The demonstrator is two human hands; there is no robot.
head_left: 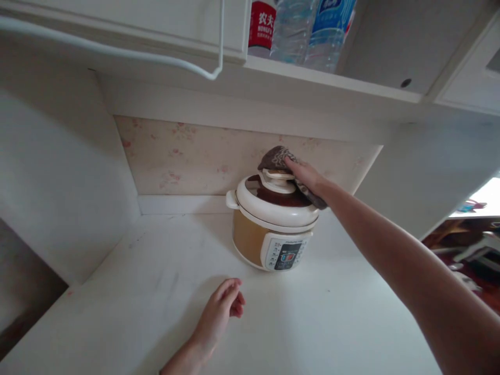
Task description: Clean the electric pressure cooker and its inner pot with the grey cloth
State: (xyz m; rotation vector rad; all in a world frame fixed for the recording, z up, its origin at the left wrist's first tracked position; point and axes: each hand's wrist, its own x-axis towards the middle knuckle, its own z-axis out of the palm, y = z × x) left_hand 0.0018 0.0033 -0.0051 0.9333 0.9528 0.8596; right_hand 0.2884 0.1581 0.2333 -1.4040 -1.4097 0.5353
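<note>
An electric pressure cooker (250, 234), white and gold with a brown-topped lid, stands on the white counter. Its control panel (287, 254) faces me at a slant. My right hand (307, 174) grips a brown patterned cloth (273, 156) at the lid handle (279, 182). Part of the cloth drapes over the right side of the lid; the far fingers are hidden by it. In front of the cooker, apart from it, my left hand (221, 307) hovers low over the counter with its fingers loosely curled together and nothing in them.
Overhead, an open cabinet shelf (332, 80) holds several plastic bottles (292, 31). A white bent rod or cable (117, 52) hangs before the cabinet door at upper left. White side panels (66, 166) flank the counter (128, 312), with floral wallpaper (187, 156) behind.
</note>
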